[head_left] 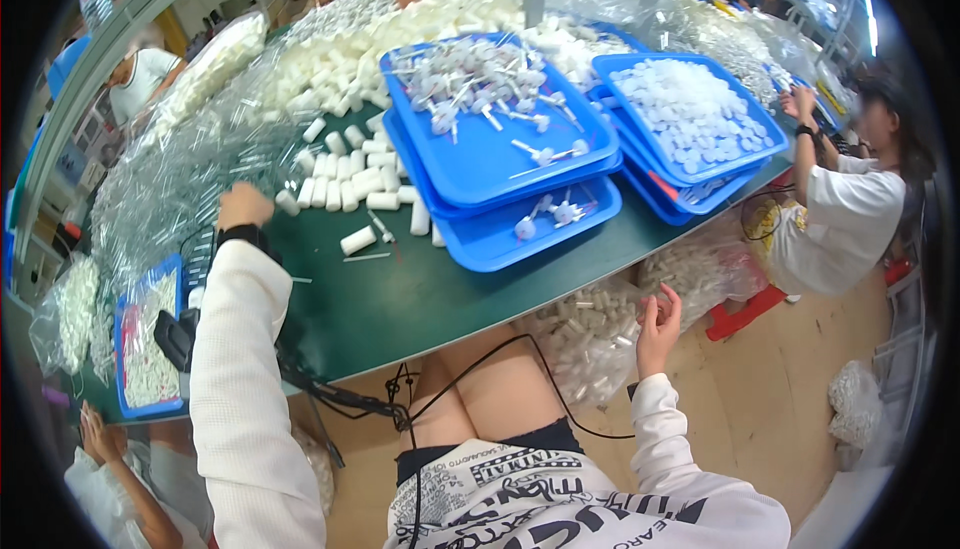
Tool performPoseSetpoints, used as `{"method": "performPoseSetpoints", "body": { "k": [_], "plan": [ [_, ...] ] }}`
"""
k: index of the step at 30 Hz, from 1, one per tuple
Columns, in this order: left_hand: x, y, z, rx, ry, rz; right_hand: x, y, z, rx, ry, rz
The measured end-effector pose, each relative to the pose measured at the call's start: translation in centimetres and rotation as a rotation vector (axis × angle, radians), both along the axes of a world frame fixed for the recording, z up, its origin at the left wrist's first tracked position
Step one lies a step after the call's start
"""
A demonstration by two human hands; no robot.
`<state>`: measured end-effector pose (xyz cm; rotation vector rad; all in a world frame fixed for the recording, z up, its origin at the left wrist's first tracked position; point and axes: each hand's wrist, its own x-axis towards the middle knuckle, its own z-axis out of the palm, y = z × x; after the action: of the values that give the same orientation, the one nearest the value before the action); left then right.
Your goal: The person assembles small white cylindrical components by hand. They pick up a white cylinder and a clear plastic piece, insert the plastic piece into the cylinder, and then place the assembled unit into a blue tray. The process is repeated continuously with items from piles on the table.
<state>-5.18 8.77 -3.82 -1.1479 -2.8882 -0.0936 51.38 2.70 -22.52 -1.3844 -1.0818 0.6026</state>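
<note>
Left hand (245, 206) is over the bench (400, 314) at the edge of a heap of clear plastic tubes (150, 184), back of the hand up. Fingertips hidden, so cannot tell if this grip is closed on anything. Right hand (659, 327) is off the bench, palm up, fingers loosely apart, nothing visible in its grip; it hangs past the bench edge near the bags of white pieces (590, 334) below.

White cylinders (360, 184) lie loose on the bench, just right of the left hand and left of the trays, probably put there for easy reach. A small white stick part (381, 228) lies just in front of them, apart from the trays.

Upper blue tray (470, 177) holds white stick-and-disc parts and sits on a lower blue tray (485, 251), likely stacked to save bench space. Right blue tray (648, 131) holds whitish caps, its raised rim presumably stopping spills. Small tray (150, 410) at far left holds small white bits, likely kept separate to avoid mixing.
</note>
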Motion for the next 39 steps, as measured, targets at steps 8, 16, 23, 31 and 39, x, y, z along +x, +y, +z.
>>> {"method": "performPoseSetpoints", "body": {
  "k": [8,16,23,31,39],
  "plan": [
    [2.6,-0.9,1.5,-0.012,0.040,-0.013,-2.6,3.2,13.7,0.375,-0.035,0.093],
    [10.6,-4.6,8.3,0.175,0.210,-0.275,-10.0,10.6,25.1,0.269,-0.496,0.553],
    [12.4,-8.7,4.4,-0.148,0.022,-0.408,-14.0,17.4,24.5,0.072,-0.946,0.641],
    [10.1,-7.5,0.5,0.074,-0.110,-0.373,-14.1,17.2,24.2,0.013,-1.140,0.494],
    [12.2,-10.3,2.7,0.573,-0.054,-0.567,-12.0,12.3,24.5,0.388,-0.764,0.349]
  ]
}}
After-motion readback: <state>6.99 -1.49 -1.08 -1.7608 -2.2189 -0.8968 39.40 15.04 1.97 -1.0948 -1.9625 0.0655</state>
